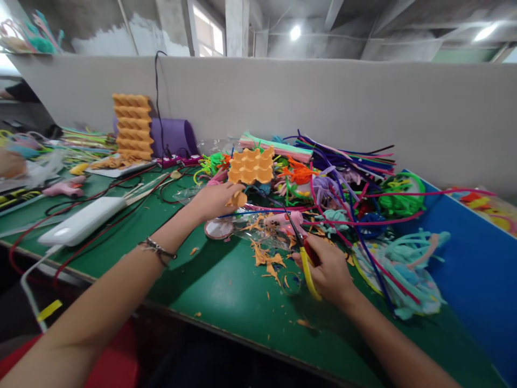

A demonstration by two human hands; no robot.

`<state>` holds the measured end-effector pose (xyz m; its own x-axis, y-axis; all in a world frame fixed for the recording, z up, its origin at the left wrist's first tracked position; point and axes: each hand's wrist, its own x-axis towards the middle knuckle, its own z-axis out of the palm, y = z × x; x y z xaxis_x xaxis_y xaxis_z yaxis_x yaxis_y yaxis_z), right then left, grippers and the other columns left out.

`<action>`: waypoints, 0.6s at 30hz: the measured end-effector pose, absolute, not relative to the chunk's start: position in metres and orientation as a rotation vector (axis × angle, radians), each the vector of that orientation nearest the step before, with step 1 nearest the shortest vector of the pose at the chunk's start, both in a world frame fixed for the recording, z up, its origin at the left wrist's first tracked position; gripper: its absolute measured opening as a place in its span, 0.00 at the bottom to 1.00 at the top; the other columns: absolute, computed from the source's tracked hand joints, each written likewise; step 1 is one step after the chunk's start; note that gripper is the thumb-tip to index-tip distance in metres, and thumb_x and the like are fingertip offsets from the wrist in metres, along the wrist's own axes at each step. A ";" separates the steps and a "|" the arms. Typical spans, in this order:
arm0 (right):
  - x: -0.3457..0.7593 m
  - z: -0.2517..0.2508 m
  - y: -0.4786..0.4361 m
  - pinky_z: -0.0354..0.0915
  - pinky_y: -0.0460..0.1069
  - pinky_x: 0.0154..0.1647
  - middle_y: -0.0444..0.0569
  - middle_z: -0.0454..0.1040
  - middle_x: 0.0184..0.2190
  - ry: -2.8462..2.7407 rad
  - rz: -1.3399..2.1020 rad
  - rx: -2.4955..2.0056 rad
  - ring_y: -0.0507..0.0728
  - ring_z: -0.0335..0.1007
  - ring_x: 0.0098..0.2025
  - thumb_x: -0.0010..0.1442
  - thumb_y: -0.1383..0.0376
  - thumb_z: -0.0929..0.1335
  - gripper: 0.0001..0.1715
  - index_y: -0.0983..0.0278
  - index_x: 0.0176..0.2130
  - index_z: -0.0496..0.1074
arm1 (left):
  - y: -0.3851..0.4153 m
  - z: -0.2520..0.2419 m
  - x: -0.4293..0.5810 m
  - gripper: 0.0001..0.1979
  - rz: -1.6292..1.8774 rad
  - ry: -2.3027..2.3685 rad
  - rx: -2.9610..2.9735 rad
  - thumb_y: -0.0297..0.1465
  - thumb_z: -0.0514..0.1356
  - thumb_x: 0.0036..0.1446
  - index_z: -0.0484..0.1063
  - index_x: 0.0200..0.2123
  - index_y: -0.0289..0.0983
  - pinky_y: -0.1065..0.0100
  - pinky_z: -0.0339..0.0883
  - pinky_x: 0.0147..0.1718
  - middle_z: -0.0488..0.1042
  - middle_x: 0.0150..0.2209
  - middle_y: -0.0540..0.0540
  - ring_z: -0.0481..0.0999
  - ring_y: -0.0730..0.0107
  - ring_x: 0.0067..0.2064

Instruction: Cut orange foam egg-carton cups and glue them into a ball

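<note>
My left hand (216,203) is closed, its fingertips pinching a small orange egg-tray cup (239,199). Just behind the fingers stands a larger piece of orange egg tray (252,166), close to the hand; whether the two touch I cannot tell. In my right hand (329,267) is a pair of scissors (307,269) with yellow and red handles, dark blades pointing up and away. Near the blades lies a pink glue gun (285,221). Orange trimmings (269,258) are scattered on the green table between my hands.
A round white-topped disc (218,229) sits below my left hand. Bundled pipe cleaners (347,156) pile up at the back, with loose magenta stems reaching right. Left are a white power bank (83,221), cables and an upright orange egg tray (133,126). A blue board (464,258) borders the right.
</note>
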<state>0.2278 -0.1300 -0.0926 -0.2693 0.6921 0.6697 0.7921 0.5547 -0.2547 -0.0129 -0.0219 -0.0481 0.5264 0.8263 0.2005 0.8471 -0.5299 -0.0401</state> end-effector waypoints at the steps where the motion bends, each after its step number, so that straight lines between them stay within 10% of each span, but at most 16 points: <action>1: 0.228 -0.093 -0.130 0.48 0.44 0.19 0.40 0.54 0.16 -2.024 -0.170 -1.196 0.49 0.49 0.18 0.59 0.55 0.58 0.21 0.60 0.20 0.49 | -0.020 -0.047 -0.011 0.22 -0.259 -1.467 -2.546 0.33 0.52 0.55 0.57 0.54 0.37 0.64 0.63 0.43 0.66 0.52 0.40 0.68 0.58 0.50; 7: 0.229 -0.093 -0.130 0.47 0.44 0.18 0.39 0.54 0.15 -2.050 -0.192 -1.185 0.49 0.48 0.17 0.59 0.56 0.59 0.20 0.60 0.20 0.48 | -0.010 -0.048 -0.020 0.21 -0.274 -1.710 -2.434 0.38 0.42 0.61 0.64 0.50 0.35 0.64 0.64 0.40 0.69 0.49 0.39 0.70 0.58 0.47; 18: 0.226 -0.083 -0.129 0.46 0.44 0.17 0.38 0.50 0.14 -1.958 0.081 -1.233 0.48 0.46 0.17 0.56 0.52 0.60 0.22 0.60 0.19 0.50 | -0.018 -0.074 -0.032 0.12 -0.356 -1.582 -2.687 0.32 0.53 0.52 0.71 0.35 0.30 0.60 0.61 0.47 0.70 0.44 0.35 0.69 0.56 0.47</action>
